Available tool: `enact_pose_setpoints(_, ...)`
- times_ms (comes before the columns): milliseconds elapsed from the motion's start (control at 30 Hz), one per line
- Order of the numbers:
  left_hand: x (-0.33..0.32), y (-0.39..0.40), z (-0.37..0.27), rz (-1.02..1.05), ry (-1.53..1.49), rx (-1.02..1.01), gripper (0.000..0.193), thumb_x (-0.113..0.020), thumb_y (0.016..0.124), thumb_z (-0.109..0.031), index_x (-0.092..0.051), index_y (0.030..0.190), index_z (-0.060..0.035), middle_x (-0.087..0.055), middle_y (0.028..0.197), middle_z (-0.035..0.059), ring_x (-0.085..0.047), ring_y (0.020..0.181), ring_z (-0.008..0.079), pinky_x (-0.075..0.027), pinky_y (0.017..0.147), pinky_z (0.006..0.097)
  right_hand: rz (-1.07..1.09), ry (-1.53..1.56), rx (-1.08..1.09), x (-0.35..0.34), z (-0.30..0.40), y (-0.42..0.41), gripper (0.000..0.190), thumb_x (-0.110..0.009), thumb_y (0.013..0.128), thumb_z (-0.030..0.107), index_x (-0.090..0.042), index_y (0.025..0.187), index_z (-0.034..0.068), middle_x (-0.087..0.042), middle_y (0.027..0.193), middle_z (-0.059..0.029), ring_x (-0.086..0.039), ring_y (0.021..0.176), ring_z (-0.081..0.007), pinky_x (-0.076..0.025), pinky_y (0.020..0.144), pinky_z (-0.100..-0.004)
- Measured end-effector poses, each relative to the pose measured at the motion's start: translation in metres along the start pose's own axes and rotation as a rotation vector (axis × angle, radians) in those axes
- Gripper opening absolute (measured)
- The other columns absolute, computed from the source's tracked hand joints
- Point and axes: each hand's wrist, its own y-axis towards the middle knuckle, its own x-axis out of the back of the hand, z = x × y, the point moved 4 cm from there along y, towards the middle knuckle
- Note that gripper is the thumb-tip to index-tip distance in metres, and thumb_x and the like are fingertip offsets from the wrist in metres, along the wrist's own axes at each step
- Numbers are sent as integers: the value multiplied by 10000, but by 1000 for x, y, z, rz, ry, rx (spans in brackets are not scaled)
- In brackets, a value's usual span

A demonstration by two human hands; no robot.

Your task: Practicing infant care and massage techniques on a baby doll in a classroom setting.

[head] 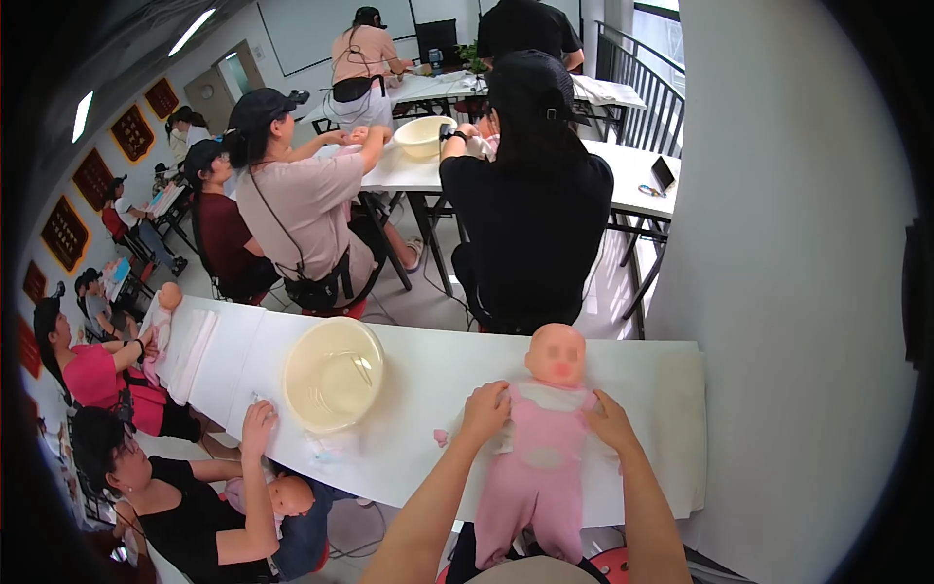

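Observation:
A baby doll [557, 353] in a pink-and-white outfit [546, 431] lies on its back on the white table [416, 409], head away from me. Its pink trouser legs hang over the near edge towards my lap. At the shoulder on the left of the picture, my left hand [487, 413] grips the outfit's edge. My right hand [611, 423] holds the opposite shoulder, its fingers partly hidden behind the cloth. The doll's own hands are mostly hidden; a small pink piece [440, 437] shows on the table beside my left forearm.
A cream plastic basin [333, 375] stands left of the doll, with a clear plastic packet [332, 447] near it. A seated person [190, 504] holds another doll [290, 496] at the left. A wall [788, 292] rises at the right; other people sit ahead.

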Motion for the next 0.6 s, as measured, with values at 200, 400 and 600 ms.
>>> enact_pose_setpoints(200,3,10,3,44,-96,7,304,-587,835,-249,-654,1091,-99,-658,1078,138,-606,1001,335,-466,867,436,-77,-3,91,-1,-9,7,520,-610,785,141,-545,1283,7,-651,1086,-191,-628,904,-244,-483,825,-327)
enact_pose_setpoints(400,0,19,-1,56,-97,87,276,-630,834,-241,-670,1049,-73,-687,955,116,-645,888,280,-497,794,357,-142,-62,166,-7,-22,22,446,-588,810,131,-580,1236,-2,-680,997,-198,-660,910,-267,-499,815,-334)
enact_pose_setpoints(600,1,21,-4,-33,-189,105,223,-671,797,-280,-626,851,-68,-671,818,109,-639,774,289,-488,686,386,-279,56,207,-7,-18,27,286,-594,807,66,-630,1079,-14,-695,916,-185,-671,857,-247,-511,772,-325)
